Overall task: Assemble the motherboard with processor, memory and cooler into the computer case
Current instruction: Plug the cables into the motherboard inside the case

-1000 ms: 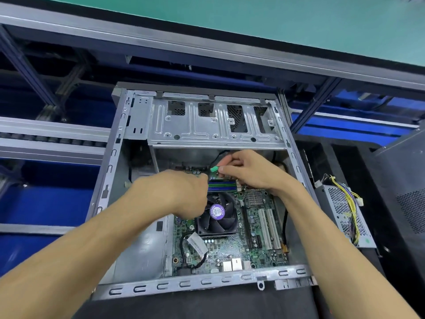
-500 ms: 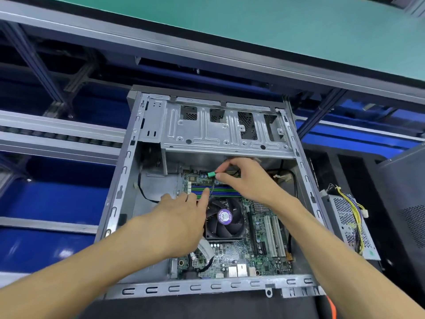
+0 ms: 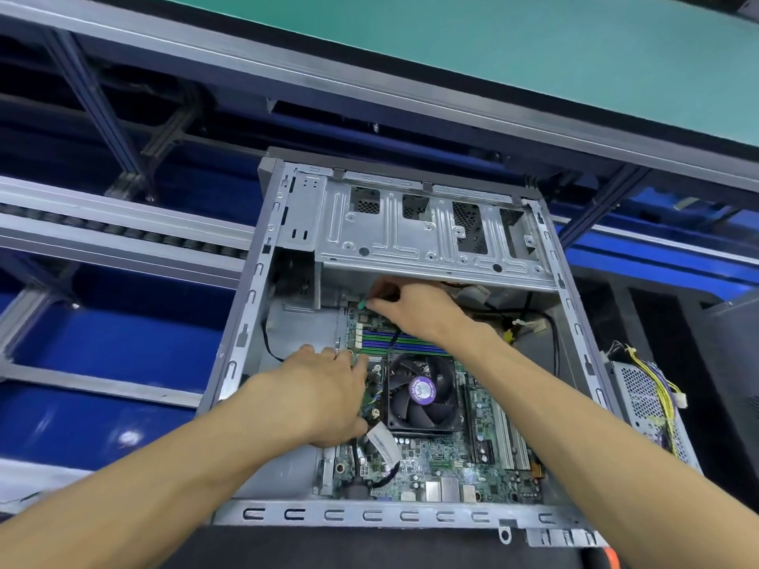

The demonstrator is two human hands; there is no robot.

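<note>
An open grey computer case [image 3: 246,322] lies flat before me with the green motherboard [image 3: 443,453] inside it. A black cooler fan [image 3: 421,394] with a purple label sits on the board, beside blue and green memory slots [image 3: 410,342]. My right hand [image 3: 415,312] pinches a small green connector [image 3: 361,305] on a black cable at the board's far left corner, under the drive cage. My left hand [image 3: 324,396] rests on the board's left edge beside the fan, fingers bent; whether it holds anything is hidden.
A silver drive cage [image 3: 431,236] spans the case's far end. A power supply [image 3: 645,404] with yellow wires lies to the right outside the case. Loose cables [image 3: 521,326] sit inside at the right. Conveyor rails [image 3: 102,236] run on the left, a green bench [image 3: 534,55] above.
My right hand has carried the green connector left and further back, to the board's far corner. My left hand has slid toward me along the board's left edge.
</note>
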